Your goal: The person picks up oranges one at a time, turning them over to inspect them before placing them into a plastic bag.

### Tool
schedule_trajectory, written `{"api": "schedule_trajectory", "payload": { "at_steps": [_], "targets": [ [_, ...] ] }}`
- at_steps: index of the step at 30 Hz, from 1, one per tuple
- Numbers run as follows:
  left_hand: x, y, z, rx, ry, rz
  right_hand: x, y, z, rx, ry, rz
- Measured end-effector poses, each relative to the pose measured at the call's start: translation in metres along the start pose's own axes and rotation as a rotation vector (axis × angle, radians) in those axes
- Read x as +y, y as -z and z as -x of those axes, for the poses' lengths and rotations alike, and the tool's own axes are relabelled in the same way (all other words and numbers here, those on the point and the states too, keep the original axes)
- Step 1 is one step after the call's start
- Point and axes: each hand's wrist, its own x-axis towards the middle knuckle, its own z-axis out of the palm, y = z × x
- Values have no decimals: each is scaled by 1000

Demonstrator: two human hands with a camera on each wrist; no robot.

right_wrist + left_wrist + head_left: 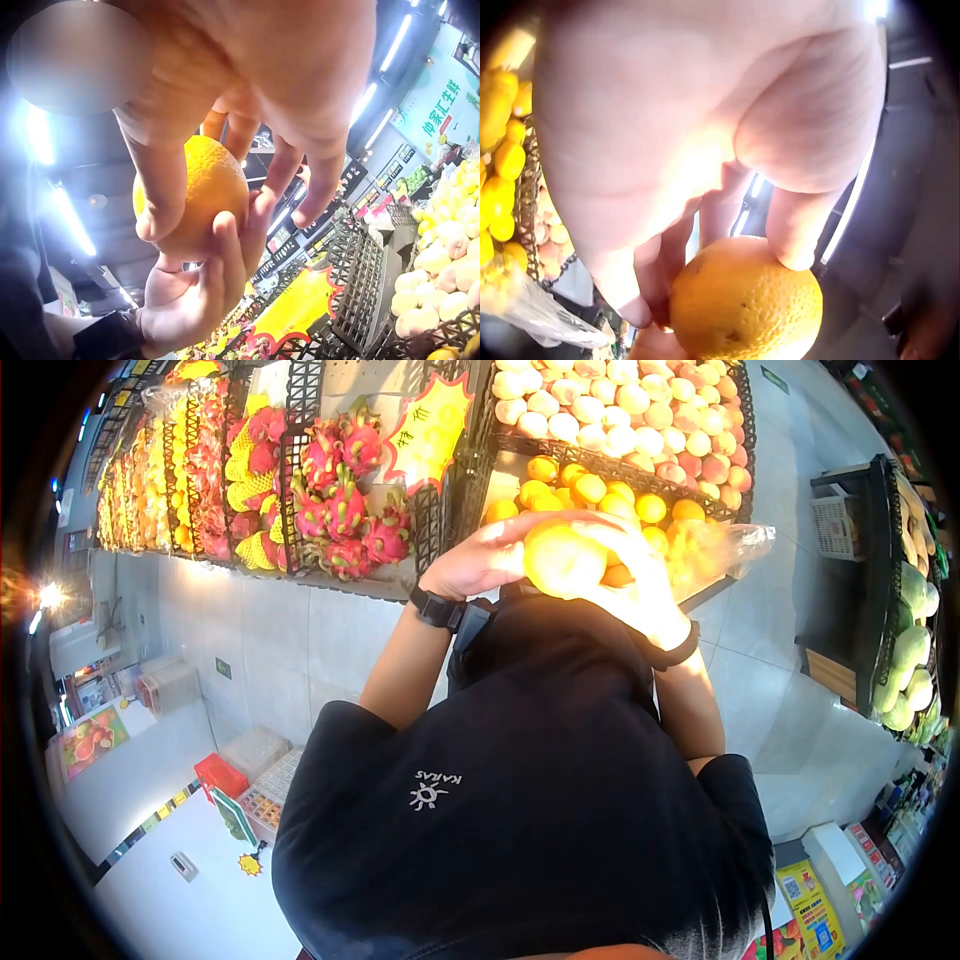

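Observation:
Both hands hold one orange (565, 565) between them, in front of the chest. My left hand (478, 560), with a black watch on its wrist, grips the fruit from the left side. From the right, my right hand (645, 582) has its thumb and fingers curled round the same fruit. Small dark marks show on the peel of the orange (746, 304) in the left wrist view, with the thumb pressed against it. In the right wrist view the left fingers support the orange (214, 187) from below. Strong light washes out part of the hands in the head view.
Loose oranges (650, 509) lie in a crate just beyond the hands, with peaches (620, 400) behind. A clear plastic bag (735, 550) is at the crate's right. Dragon fruit (345, 540) and a yellow sign (430, 430) stand left; green melons (908, 650) lie far right.

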Motion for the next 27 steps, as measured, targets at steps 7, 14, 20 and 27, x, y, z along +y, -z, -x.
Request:
{"api": "schedule_trajectory", "payload": {
  "at_steps": [7, 14, 20, 27],
  "targets": [
    [31, -69, -14, 180, -236, -970, -27, 18, 26, 141, -372, -596],
    [-25, -82, -38, 448, -262, -444, -18, 29, 16, 195, -888, -1031],
    [-44, -60, -29, 277, -215, -43, -3, 22, 5, 74, -274, -136],
    [-47, 1, -21, 453, 167, 269, 37, -5, -36, -102, -434, -98]
  ]
}}
